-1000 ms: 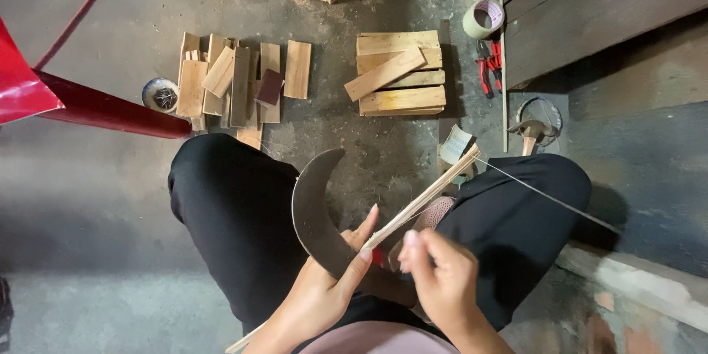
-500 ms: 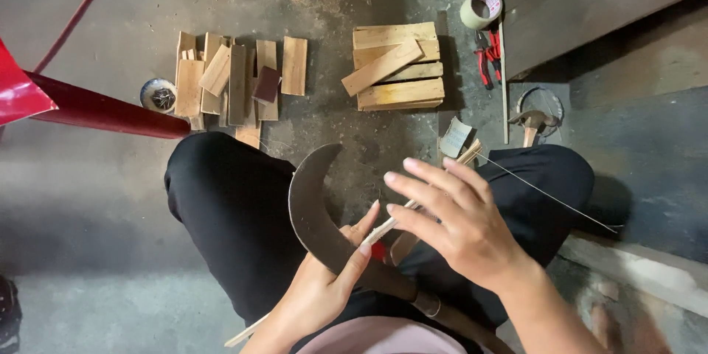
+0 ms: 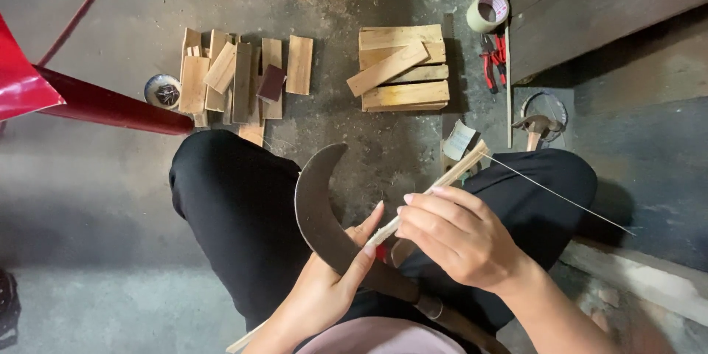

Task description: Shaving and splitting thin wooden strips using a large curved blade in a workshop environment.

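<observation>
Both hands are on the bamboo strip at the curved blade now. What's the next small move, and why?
Probably draw the bamboo strip toward the body with the right hand, across the curved blade. The left hand presses the strip against the blade's edge with its thumb, and a thin sliver already trails off the strip's far end, so a short, steady pull looks apt.

Measured against the curved blade point(image 3: 324, 214), the right hand point(image 3: 461, 240) now sits lower and closer than half a second ago, when it hovered open with fingers spread above the thin wooden strip point(image 3: 435, 188); now its fingers close on that strip just right of the blade. A second ago it lay nearer the body, below the blade's handle end. The strip's far end, hidden behind the raised hand half a second ago, shows again right of the blade.
</observation>
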